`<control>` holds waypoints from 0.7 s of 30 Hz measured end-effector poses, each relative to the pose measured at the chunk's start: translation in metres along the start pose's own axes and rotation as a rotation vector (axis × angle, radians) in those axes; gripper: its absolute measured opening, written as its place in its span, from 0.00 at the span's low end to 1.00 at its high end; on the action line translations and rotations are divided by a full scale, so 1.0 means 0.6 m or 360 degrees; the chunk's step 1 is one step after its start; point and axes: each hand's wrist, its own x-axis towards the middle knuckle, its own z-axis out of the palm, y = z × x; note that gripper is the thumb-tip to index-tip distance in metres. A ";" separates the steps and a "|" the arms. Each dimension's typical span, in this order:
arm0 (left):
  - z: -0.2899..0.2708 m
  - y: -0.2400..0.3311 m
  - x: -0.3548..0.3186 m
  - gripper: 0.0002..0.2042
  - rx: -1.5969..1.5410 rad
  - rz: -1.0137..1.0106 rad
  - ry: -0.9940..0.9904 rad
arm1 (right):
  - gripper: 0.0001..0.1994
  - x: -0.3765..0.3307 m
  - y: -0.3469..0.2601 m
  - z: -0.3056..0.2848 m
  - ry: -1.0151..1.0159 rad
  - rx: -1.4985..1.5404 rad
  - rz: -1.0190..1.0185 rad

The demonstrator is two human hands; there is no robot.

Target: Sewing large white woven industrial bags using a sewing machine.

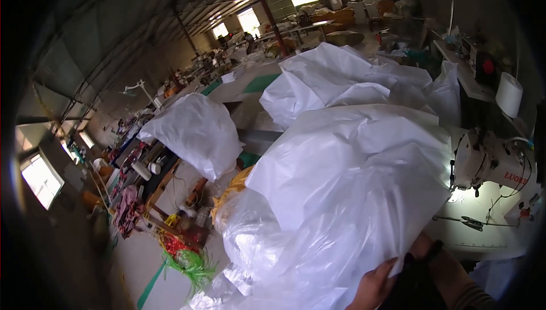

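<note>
The big white sheet could slip. It looks slick, & lots of it hangs down on the near left by the shiny clear plastic, so its own weight might drag it off that side. Its right edge is right by the sewing machine, so a loose fold could prob. get caught there, b/c the sheet is so puffy. A fold might also snag on the small dark tool by the machine, if the sheet swings right. It's so big that it hides stuff under it, so a crease could be missed. It could get mixed up w/ the far white pile too, b/c they're so close.

L hand is low down, near & a bit right of the middle, thumb & fingers pinching the sheet's near edge. R hand is just beside it, a bit farther off, w/ its arm slanting in from the near right & a black band on the wrist. Its fingers are hidden, so can't tell if they're gripping or loose. The sheet fills the middle, in front of both hands, w/ the machine to its right.
</note>
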 end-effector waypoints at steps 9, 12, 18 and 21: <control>-0.115 -0.201 0.274 0.13 0.0688 0.0075 0.0520 | 0.16 0.545 -0.471 0.081 0.0414 -0.0321 -0.0139; -0.139 -0.254 0.357 0.12 0.0798 0.0026 0.0465 | 0.16 0.453 -0.364 0.051 0.0536 -0.0404 -0.0210; -0.143 -0.318 0.457 0.12 0.0944 0.0333 0.0236 | 0.18 0.384 -0.387 0.034 0.0760 -0.1174 0.0056; -0.191 -0.329 0.422 0.15 0.0912 0.0418 0.0371 | 0.21 0.283 -0.350 0.097 0.0483 -0.1255 -0.0406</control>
